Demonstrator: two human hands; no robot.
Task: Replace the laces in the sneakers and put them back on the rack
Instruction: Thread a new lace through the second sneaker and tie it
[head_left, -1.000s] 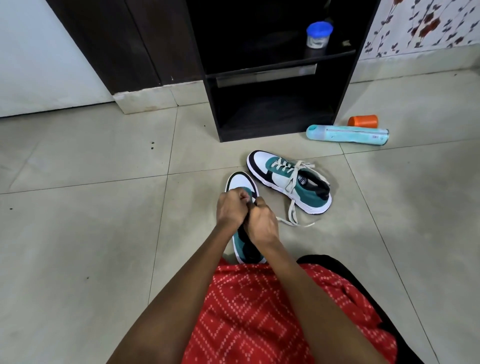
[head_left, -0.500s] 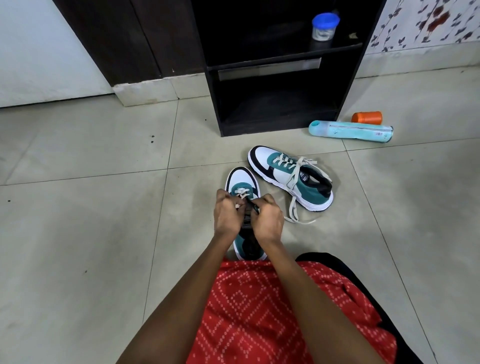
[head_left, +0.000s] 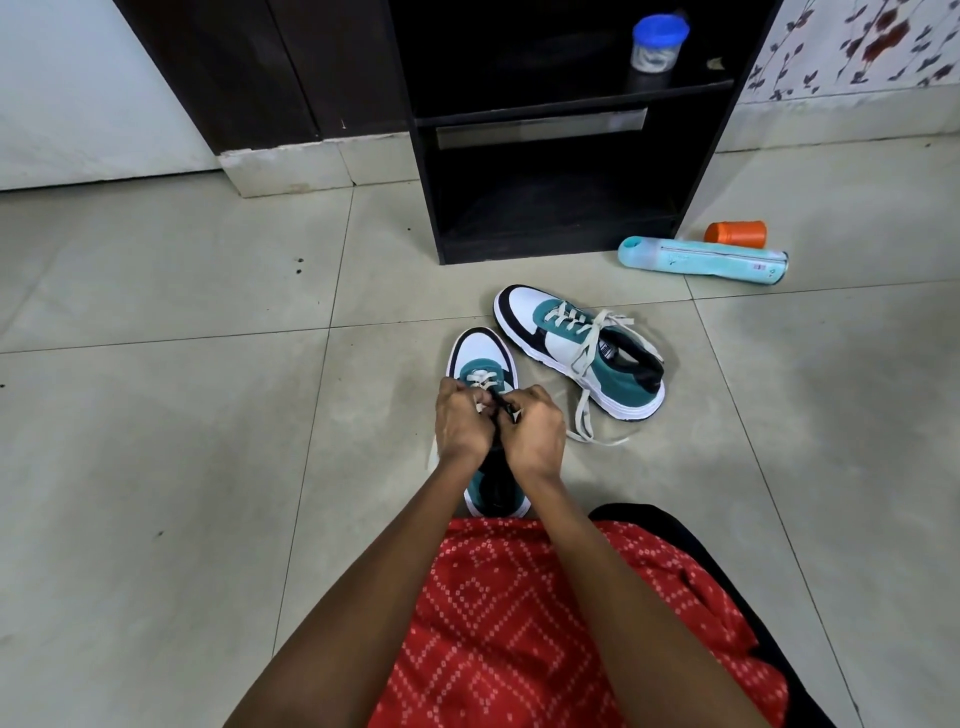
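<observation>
A white, teal and black sneaker (head_left: 480, 358) stands on the floor tiles just in front of my knees, toe pointing away. My left hand (head_left: 464, 423) and my right hand (head_left: 535, 428) meet over its middle, and each pinches the cream lace (head_left: 480, 378) at the eyelets. The lace crosses only the lowest eyelets near the toe. A loose lace end shows left of my left wrist. The second sneaker (head_left: 579, 351) lies to the right, fully laced, its lace ends trailing on the floor. The black rack (head_left: 561, 130) stands behind them.
A blue-lidded clear jar (head_left: 655, 44) sits on the rack's upper shelf. A light blue bottle (head_left: 701, 260) lies on the floor right of the rack, with an orange cup (head_left: 736, 234) behind it. Red patterned cloth (head_left: 545, 623) covers my lap.
My hands have slid from the toe end back toward the sneaker's middle, uncovering the laced lowest eyelets. The camera has tilted slightly. The second sneaker has not moved.
</observation>
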